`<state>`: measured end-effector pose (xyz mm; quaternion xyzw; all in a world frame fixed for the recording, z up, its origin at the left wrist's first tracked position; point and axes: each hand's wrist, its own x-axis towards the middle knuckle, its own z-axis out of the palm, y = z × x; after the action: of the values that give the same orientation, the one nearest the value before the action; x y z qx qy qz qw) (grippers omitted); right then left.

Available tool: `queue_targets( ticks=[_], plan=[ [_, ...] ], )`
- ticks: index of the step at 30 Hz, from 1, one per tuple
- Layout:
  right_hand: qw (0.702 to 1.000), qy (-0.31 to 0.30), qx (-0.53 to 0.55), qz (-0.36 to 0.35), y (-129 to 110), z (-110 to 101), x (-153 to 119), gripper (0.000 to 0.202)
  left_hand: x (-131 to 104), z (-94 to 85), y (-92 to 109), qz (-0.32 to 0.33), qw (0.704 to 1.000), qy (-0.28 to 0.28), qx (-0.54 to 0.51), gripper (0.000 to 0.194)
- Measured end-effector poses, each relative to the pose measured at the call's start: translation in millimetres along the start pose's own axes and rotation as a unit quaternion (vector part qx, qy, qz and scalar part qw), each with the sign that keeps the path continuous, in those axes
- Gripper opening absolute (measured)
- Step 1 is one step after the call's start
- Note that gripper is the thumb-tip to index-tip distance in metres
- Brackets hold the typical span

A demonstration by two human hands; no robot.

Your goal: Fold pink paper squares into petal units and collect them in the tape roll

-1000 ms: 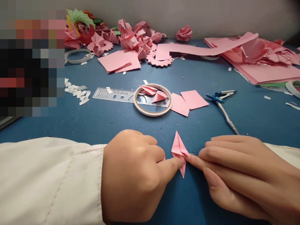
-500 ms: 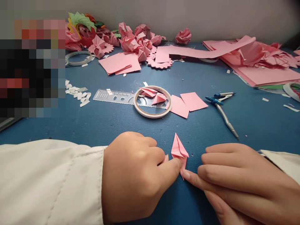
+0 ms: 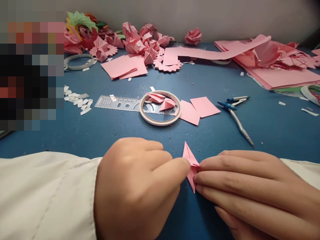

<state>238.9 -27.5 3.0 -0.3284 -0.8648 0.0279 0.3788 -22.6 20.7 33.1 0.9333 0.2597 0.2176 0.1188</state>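
Observation:
A small folded pink paper piece point(image 3: 190, 161), pointed at both ends, lies on the blue table point(image 3: 112, 130) near the front edge. My left hand point(image 3: 135, 186), fingers curled, presses its index fingertip on the piece's left side. My right hand point(image 3: 250, 186) lies flat with its fingertips on the piece's right side. Both wrists wear white sleeves.
A tape ring point(image 3: 160, 107) holds folded pink bits and lies over a clear ruler point(image 3: 117, 102). Two pink squares point(image 3: 198, 109) and a blue compass point(image 3: 235, 113) lie to its right. Pink paper flowers point(image 3: 140, 43) and sheets point(image 3: 280, 73) fill the back. White scraps point(image 3: 77, 100) lie at the left.
My right fingers slid back up from the piece's lower tip to its middle. My left hand shifted slightly left, still pressing the piece.

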Motion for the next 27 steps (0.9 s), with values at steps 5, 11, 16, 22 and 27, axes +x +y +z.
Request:
queue_targets(
  ticks=[5,11,16,22,27],
  plan=[
    [0.999,-0.004,0.029,0.019,-1,2,3,0.027,5,6.3,1,-0.015,1.000,0.008,0.009,0.035],
    [0.999,-0.026,0.019,-0.007,5,-1,6,0.029,11,11.6,3,-0.051,0.999,-0.013,0.014,0.021],
    [0.997,-0.062,0.026,-0.024,14,-6,9,0.037,19,17.3,7,-0.065,0.998,-0.019,0.008,0.016],
    [0.999,-0.029,0.015,-0.015,10,-1,11,0.033,14,15.4,6,-0.069,0.998,-0.002,-0.003,0.026],
    [1.000,-0.025,-0.012,-0.010,4,4,11,0.048,10,14.8,5,-0.054,0.998,0.009,0.005,0.040]
  ],
)
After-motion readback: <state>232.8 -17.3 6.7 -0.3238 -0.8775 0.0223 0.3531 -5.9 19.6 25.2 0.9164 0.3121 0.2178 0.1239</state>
